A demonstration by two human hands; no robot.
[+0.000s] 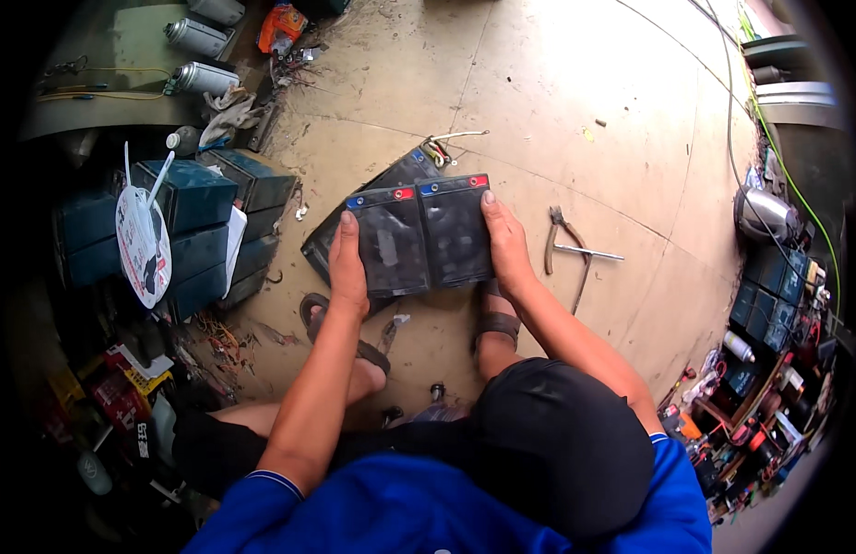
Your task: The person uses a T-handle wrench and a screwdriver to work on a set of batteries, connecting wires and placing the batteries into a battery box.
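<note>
Two black, block-shaped batteries are pressed side by side between my hands, above the floor. The left battery (pixel 391 245) and the right battery (pixel 457 235) each have a blue and a red terminal marking along the far edge. My left hand (pixel 350 268) is closed along the left battery's outer side, thumb on its upper face. Gripping the right battery's outer side is my right hand (pixel 507 245), its thumb near the red corner. Partly hidden beneath them lies a long dark case (pixel 391 173), with loose wires (pixel 437 150) at its far end.
Pliers (pixel 550 242) and a thin metal rod (pixel 596 253) lie on the floor to the right. Stacked dark-green batteries (pixel 199 198) stand at left, near spray cans (pixel 206 78). More batteries (pixel 769 295) and cluttered tools line the right side. My sandalled feet are just below the batteries.
</note>
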